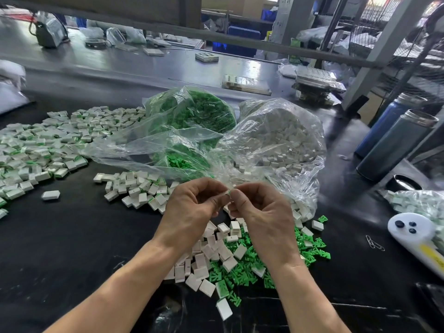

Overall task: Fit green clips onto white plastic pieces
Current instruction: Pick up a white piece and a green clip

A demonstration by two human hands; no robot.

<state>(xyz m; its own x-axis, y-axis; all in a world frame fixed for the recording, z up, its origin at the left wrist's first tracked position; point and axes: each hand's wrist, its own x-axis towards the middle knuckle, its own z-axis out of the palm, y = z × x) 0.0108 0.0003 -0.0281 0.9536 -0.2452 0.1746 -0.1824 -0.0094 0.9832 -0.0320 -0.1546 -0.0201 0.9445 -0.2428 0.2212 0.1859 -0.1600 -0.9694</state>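
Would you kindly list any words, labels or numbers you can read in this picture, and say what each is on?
No text here can be read.
Yellow label on the white device: marks too blurred to read.
Green packet at the far side of the table: print too small to read.

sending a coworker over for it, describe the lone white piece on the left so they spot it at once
Start at the big heap of finished pieces on the table's left. Just below its near edge lies the lone white piece on bare black mat, the only one touching no others.
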